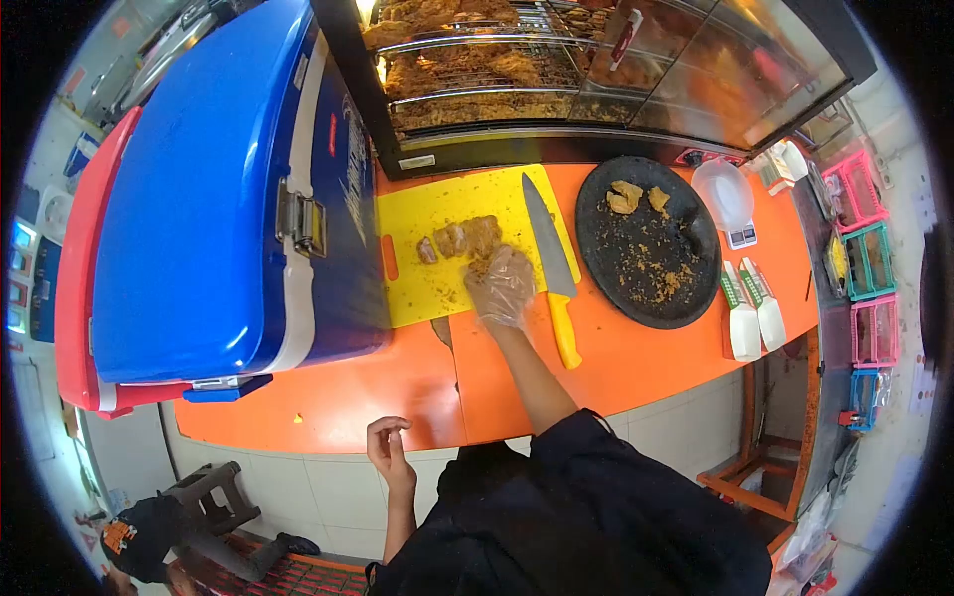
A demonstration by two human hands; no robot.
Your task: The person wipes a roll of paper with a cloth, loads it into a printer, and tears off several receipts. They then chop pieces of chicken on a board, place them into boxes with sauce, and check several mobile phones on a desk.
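Observation:
My right hand (502, 288), in a clear plastic glove, rests over the right end of the cut fried meat (481, 236) on the yellow cutting board (407, 217). Its fingertips press on the meat and partly hide it. Smaller cut pieces (450, 240) lie in a row to the left. Just right of that hand lies a knife (562, 323) with a yellow handle, its blade pointing away across the board. Bare and away from the food, my left hand (391, 444) is raised near the table's front edge, its fingers curled; whether they hold anything is too small to tell.
A big blue cooler (199, 199) fills the left. Behind the board stands a lit glass cabinet (556, 137) of fried food. To the right are a black round slab (636, 243) with crumbs, a scale (741, 236) and paper boxes (743, 328). Another person (149, 536) is at lower left.

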